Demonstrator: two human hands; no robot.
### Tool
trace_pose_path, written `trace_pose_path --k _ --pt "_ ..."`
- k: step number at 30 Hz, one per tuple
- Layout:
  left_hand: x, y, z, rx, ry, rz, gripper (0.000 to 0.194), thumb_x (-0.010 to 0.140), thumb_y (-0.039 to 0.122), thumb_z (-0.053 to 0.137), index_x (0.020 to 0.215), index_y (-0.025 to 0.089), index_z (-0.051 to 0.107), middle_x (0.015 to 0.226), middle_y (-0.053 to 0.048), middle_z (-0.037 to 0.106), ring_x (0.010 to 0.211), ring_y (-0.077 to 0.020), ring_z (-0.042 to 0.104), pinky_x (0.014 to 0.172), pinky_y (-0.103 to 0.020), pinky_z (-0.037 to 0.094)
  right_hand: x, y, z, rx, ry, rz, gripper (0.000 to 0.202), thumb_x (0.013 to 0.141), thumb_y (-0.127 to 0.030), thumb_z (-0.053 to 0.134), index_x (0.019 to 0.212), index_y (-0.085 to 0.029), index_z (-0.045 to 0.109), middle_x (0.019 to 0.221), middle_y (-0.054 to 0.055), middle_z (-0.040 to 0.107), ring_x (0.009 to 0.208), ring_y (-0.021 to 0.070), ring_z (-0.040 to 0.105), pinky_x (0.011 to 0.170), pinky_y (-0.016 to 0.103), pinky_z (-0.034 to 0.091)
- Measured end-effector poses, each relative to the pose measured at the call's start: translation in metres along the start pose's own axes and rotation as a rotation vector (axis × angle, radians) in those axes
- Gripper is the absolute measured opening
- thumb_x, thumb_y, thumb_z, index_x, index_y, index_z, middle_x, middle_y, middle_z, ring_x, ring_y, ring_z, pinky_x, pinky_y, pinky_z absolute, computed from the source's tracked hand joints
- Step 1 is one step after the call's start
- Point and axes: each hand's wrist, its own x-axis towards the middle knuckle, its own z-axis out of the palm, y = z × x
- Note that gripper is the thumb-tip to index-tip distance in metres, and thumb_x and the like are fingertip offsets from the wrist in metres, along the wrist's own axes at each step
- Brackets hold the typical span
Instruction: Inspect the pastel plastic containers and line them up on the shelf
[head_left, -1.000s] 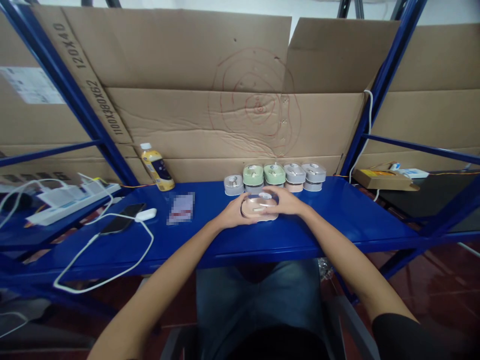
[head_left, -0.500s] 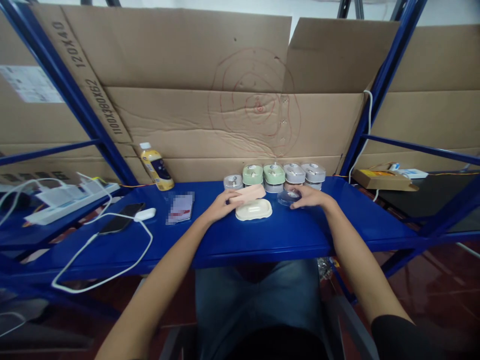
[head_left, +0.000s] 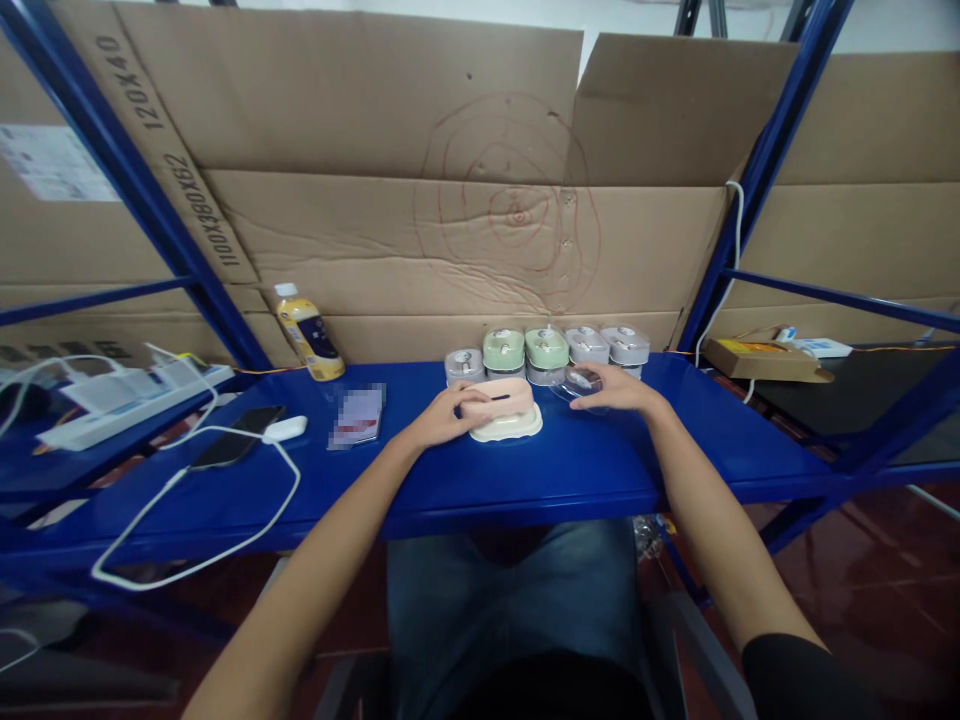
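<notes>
Pink cover (head_left: pixel 512 408), edge in L hand's (head_left: pixel 448 412) grip, w/ R hand (head_left: pixel 619 388) gripping clear lid (head_left: pixel 578 382).

Blue worktop (head_left: pixel 592 465); pink slotted cover (head_left: pixel 501 397) over a cream base (head_left: pixel 507 429); at twelve o'clock, pale-green boxes (head_left: pixel 504 349); at ten, a yellow bottle (head_left: pixel 306 330) with navy label.

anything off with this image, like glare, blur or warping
Head view only: wide-angle warping, with the blue metal posts leaning outward; soft detail throughout; faint sheen on the glossy blue tabletop; a pixelated patch over a flat pale item; the clear plastic lid by the right fingers barely outlined.
</notes>
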Motion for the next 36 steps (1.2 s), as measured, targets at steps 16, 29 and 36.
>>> trace_pose_path --k 16,29,36 --pt "-0.002 0.023 0.054 -0.252 -0.087 -0.012 0.127 0.071 0.046 0.088 0.167 0.020 0.009 0.155 -0.021 0.052 0.143 -0.0395 0.053 0.117 -0.055 0.042 0.005 -0.051 0.061 -0.097 -0.094 -0.427 0.089 0.068 -0.053 0.091 0.147 -0.026 0.061 0.118 0.009 0.070 0.109 0.0299 0.069 0.101 0.051 0.055" --pt "-0.003 0.027 0.050 -0.116 -0.086 0.029 0.123 0.069 0.057 0.089 0.165 0.020 0.022 0.161 -0.023 0.044 0.147 -0.0432 0.046 0.117 -0.054 0.043 -0.001 -0.057 0.066 -0.146 -0.075 -0.385 0.085 0.074 -0.057 0.087 0.147 -0.025 0.060 0.112 0.009 0.071 0.104 0.0306 0.068 0.097 0.050 0.055" --pt "-0.005 0.024 0.053 0.005 -0.115 0.080 0.115 0.079 0.059 0.081 0.166 0.019 0.016 0.166 -0.024 0.034 0.152 -0.0437 0.039 0.122 -0.059 0.037 -0.005 -0.060 0.066 -0.257 -0.095 -0.336 0.088 0.074 -0.058 0.085 0.152 -0.027 0.056 0.122 0.012 0.069 0.111 0.0343 0.068 0.095 0.048 0.055"
